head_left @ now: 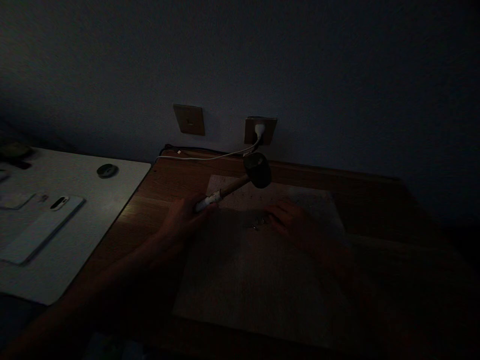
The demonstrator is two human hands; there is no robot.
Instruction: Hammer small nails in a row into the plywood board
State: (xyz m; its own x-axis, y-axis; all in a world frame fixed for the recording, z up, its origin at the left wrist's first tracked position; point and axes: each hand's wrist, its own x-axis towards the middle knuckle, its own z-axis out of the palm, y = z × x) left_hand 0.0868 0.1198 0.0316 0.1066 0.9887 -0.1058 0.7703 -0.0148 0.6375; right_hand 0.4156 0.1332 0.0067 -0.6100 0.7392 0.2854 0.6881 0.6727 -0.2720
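The light is very dim. My left hand (186, 215) is closed around the white-wrapped grip of a mallet (258, 170). Its wooden handle slants up to the right, with the dark, blocky head raised over the far part of a pale board (240, 280). On that board lie several small shiny metal pieces (257, 223), perhaps nails or screws; the dark hides their exact kind. Just right of them rests my right hand (290, 220), its fingers stretched out and apart toward the pieces. No held object shows in it.
The board lies on a wooden table (138, 215) against a wall. A white plug (259, 131) sits in a wall socket, its cable (210, 159) running along the table's back edge. To the left, a white tabletop (97, 225) bears a phone (45, 230) and a round dark object (107, 170).
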